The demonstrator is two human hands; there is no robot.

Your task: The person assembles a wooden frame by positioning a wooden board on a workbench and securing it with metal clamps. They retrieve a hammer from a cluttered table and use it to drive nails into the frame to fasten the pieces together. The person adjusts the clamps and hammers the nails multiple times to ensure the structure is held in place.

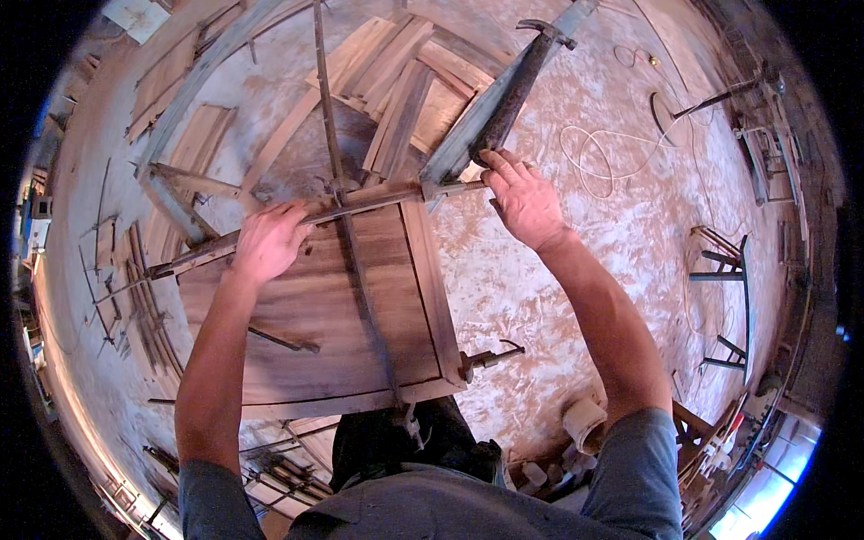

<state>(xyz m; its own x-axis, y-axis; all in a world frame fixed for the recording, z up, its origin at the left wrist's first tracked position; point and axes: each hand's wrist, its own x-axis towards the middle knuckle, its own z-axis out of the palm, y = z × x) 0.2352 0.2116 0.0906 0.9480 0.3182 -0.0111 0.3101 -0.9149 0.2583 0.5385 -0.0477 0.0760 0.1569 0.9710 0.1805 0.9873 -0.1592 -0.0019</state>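
A wooden panel (297,315) with a darker border groove lies in front of me, framed by wooden rails. A long bar clamp (198,255) runs along its far edge. My left hand (270,243) is closed over this clamp and the rail, fingertips partly hidden. My right hand (524,200) has its fingers curled at the clamp's screw end (457,188), off the panel's far right corner. Just beyond those fingers, a claw hammer (517,94) rests on a blue-grey beam, handle end toward me. A second bar clamp (355,270) crosses the panel from far to near.
Another clamp's screw end (490,358) juts from the panel's near right corner. Stacked boards (387,72) lie beyond. On the right are a looped white cord (594,162), a metal frame (742,297) and a pale bucket (585,423). Several bars (144,288) lie left.
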